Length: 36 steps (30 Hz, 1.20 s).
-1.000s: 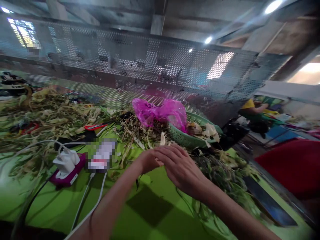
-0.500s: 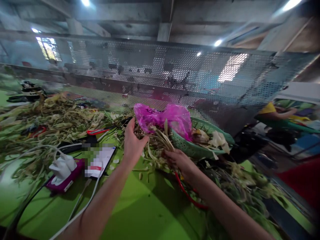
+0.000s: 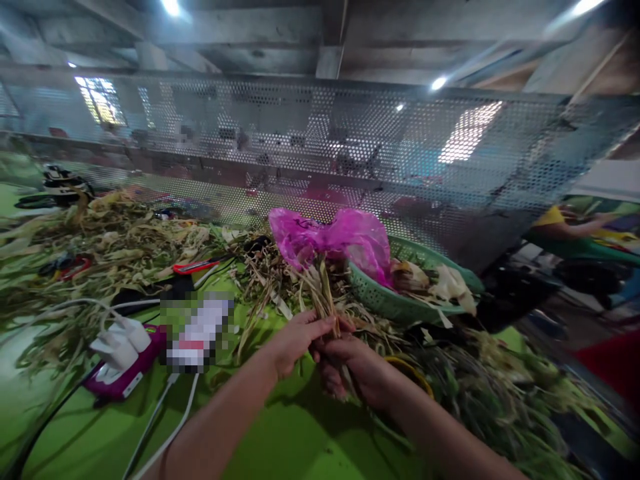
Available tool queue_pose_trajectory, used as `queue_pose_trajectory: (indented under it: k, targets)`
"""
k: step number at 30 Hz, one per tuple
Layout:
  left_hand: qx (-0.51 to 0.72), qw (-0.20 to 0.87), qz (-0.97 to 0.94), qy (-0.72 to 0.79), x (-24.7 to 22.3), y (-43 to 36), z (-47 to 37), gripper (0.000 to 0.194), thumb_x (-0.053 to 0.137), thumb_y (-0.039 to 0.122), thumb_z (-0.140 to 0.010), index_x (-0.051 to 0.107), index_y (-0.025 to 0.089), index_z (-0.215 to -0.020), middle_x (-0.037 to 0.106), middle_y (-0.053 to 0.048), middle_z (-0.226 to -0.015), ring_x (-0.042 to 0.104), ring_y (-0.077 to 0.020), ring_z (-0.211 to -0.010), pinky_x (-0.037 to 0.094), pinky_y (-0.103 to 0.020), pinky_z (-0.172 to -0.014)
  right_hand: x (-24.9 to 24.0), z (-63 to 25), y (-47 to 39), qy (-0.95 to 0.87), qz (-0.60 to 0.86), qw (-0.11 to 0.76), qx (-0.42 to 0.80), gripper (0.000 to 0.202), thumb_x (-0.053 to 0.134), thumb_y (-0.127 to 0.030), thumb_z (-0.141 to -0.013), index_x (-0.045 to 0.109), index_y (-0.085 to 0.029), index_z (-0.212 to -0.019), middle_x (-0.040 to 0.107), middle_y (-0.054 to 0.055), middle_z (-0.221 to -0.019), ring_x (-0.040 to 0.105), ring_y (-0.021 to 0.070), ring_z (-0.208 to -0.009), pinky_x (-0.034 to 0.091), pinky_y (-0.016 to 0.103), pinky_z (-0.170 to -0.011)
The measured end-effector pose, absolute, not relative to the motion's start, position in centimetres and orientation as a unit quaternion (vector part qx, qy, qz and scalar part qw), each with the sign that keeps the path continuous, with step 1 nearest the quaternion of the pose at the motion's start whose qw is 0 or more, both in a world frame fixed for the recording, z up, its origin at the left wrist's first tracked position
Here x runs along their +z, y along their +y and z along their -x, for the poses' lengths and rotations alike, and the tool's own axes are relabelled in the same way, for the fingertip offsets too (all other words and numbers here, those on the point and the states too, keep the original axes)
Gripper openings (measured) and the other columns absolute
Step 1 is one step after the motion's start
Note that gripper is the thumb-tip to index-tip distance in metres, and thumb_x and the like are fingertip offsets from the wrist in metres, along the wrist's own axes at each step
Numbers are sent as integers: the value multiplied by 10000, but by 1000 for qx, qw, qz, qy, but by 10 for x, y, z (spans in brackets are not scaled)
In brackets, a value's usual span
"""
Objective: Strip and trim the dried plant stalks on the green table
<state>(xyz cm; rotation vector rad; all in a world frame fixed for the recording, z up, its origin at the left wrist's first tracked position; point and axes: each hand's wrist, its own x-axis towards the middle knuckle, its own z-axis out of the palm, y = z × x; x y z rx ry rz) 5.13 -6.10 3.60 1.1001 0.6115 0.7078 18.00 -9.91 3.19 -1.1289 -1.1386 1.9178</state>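
My right hand (image 3: pixel 353 367) is closed around a bundle of long dry plant strands (image 3: pixel 323 290) that point up and away from me. Against the same bundle, just left of my right hand, my left hand (image 3: pixel 300 337) pinches the strands with thumb and fingers. Beyond the bundle's upper tips lies a crumpled pink plastic bag (image 3: pixel 333 237). It partly overlaps a green perforated basket (image 3: pixel 385 300) that holds pale dry husks (image 3: pixel 450 287).
Dry leaves (image 3: pixel 130 233) pile at the left, near a red-handled tool (image 3: pixel 197 265). A phone (image 3: pixel 203 330) and a purple power strip (image 3: pixel 125 367) with cables lie at the left. Greenish strands (image 3: pixel 465 380) spread at the right. Behind stands a perforated metal screen (image 3: pixel 300 147). A person's arm (image 3: pixel 580 230) shows at far right.
My left hand has come down and right from beside the pink bag and now pinches the bundle. My right hand, with the strands, has moved slightly down, and the bundle stands more upright.
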Motion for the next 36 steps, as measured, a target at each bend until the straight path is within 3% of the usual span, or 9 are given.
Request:
queue_pose_trajectory:
  k: [3,7,9,13,17,21,27,32,36]
  targets:
    - [376,772,-438,267,36,-59,-50,335,614,483,-782,623,152,-830,693,-73,-782,621,-150,-654,456,-239,-580,43,-182,-102,-537,435,278,667,368,611,-507,-778,604,-139,-757,603,11,-596,547,133,-533,419,254,-558]
    - [438,748,-409,286,37,-52,-45,295,626,458,-785,570,170,-820,636,-17,-643,620,-148,-629,477,-250,-609,70,-201,-100,-704,446,197,517,366,612,-529,-803,654,-166,-772,627,17,-788,542,172,-747,407,274,-678]
    - [425,748,-418,292,37,-50,-44,279,621,437,-796,571,166,-844,593,9,-604,580,-123,-556,459,-237,-563,78,-211,-97,-717,488,223,445,386,562,-543,-836,638,-178,-734,593,4,-727,518,162,-696,385,265,-623]
    - [387,769,-423,282,34,-55,-51,264,625,420,-796,541,175,-846,498,46,-545,460,-88,-438,392,-219,-457,75,-221,-89,-670,561,373,312,334,609,-522,-807,625,-189,-795,576,-4,-701,505,149,-663,383,257,-595]
    - [345,779,-455,261,30,-62,-57,293,645,431,-785,519,172,-838,437,59,-525,351,-56,-419,241,-187,-393,64,-214,-85,-598,519,456,407,384,719,-476,-705,644,-182,-940,655,29,-837,585,188,-783,461,302,-711]
    - [312,787,-460,269,28,-65,-58,309,646,441,-778,515,169,-844,420,65,-522,294,-41,-409,164,-193,-402,58,-210,-83,-538,488,492,481,337,770,-430,-642,691,-169,-839,679,31,-771,609,203,-761,469,333,-742]
    - [336,772,-451,296,29,-63,-58,361,639,481,-767,532,169,-915,508,31,-561,357,-56,-435,149,-204,-422,57,-214,-81,-512,494,516,476,257,761,-388,-645,726,-164,-767,664,4,-665,536,145,-606,410,273,-600]
    - [343,762,-466,290,28,-62,-59,399,691,489,-729,525,165,-891,413,66,-552,294,-40,-442,127,-198,-427,55,-216,-80,-492,499,542,464,260,766,-379,-647,719,-161,-780,650,0,-658,461,106,-541,333,242,-523]
    - [349,758,-468,291,27,-60,-58,396,687,495,-732,497,176,-870,394,69,-567,278,-42,-453,111,-195,-423,53,-216,-80,-474,491,562,468,229,741,-384,-678,708,-161,-717,631,3,-637,479,121,-569,358,253,-567]
